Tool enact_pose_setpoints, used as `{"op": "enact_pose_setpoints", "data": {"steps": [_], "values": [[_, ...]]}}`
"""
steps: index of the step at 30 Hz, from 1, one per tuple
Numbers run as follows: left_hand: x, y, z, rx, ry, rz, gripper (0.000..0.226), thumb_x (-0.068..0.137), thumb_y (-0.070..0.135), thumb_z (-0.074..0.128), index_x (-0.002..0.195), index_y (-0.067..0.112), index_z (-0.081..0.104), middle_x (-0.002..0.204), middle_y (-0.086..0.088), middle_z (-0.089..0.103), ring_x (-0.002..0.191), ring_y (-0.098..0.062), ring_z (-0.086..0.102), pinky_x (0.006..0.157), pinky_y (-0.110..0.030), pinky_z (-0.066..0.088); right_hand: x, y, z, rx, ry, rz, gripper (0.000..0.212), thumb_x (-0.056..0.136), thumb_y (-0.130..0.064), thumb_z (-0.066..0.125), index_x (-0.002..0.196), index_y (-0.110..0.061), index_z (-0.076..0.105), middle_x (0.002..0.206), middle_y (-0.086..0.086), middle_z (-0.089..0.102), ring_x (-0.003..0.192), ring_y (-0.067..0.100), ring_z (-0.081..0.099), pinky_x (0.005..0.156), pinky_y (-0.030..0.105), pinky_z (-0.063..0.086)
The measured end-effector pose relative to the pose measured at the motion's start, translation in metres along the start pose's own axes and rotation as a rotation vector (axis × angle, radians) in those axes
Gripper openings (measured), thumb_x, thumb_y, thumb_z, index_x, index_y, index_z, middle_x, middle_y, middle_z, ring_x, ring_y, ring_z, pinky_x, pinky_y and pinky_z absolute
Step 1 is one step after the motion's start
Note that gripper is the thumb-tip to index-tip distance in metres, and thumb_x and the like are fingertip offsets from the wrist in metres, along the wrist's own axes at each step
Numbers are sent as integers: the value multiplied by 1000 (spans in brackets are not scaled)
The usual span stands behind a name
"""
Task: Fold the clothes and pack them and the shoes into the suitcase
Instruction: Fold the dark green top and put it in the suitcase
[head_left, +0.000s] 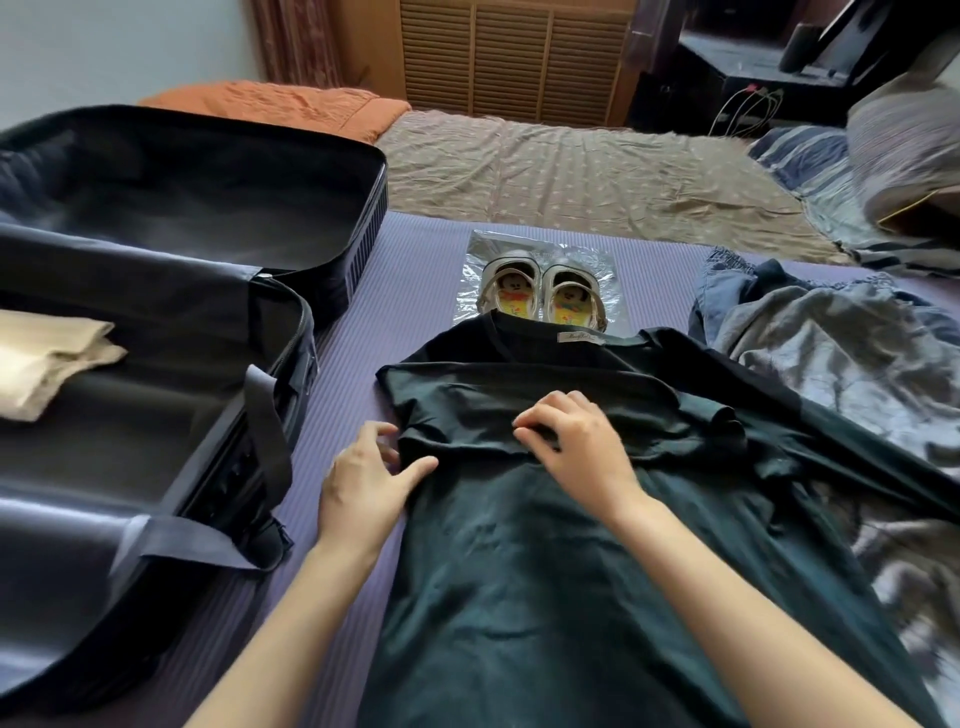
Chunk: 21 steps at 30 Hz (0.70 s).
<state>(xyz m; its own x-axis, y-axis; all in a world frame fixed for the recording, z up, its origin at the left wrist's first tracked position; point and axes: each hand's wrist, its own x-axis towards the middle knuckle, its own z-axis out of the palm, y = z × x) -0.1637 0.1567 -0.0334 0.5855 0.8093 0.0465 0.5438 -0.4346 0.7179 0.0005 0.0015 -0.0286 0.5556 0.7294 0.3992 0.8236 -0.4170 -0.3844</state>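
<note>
Well, the dark shirt (519, 571) lies flat on the purple mat (405, 291) under both my hands. Its long axis runs straight away from me. The collar with its label is at the far end, beyond my hands, and points toward the shoes (545, 301). The hem comes back toward me and out of view between my forearms. One sleeve is already folded across the chest, and the other side spreads out to the right of my right hand.

My left hand (363, 478) sits at the shirt's left edge. Its thumb lies on top of the cloth and its fingers curl at the fold, but I cannot tell whether they have the edge caught. My right hand (576, 441) rests palm down on the folded sleeve with its fingers bent. The tips seem to pinch a small ridge of fabric.

I judge the shirt to be light, thin and limp. It will sag and lose its fold if I lift it by one point, so I would take it at two points along an edge and smooth it flat after each fold.

The shoes stand on a plastic bag (483, 249) just beyond the collar. They look small and light, stiff enough to pick up by the heels.

The open suitcase (358, 244) is left of my left hand and holds a beige folded cloth (47, 358). A grey-blue heap (831, 353) lies right of my right hand.
</note>
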Motion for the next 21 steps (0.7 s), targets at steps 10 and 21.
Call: {"op": "enact_pose_setpoints", "data": {"steps": [10,21], "values": [[15,-4,-8,2,122,-19,17,80,17,66,97,18,63,80,2,62,82,-22,60,69,-29,41,4,-44,43,-18,-37,-11,14,66,-15,81,75,-21,71,74,-6,64,70,21,58,61,29,51],[4,-24,-5,54,130,187,20,79,0,66,85,20,65,86,4,56,77,-20,60,65,-31,46,52,-62,39,30,-157,47,21,92,-29,59,103,-16,72,97,3,66,95,22,52,86,35,43]]}}
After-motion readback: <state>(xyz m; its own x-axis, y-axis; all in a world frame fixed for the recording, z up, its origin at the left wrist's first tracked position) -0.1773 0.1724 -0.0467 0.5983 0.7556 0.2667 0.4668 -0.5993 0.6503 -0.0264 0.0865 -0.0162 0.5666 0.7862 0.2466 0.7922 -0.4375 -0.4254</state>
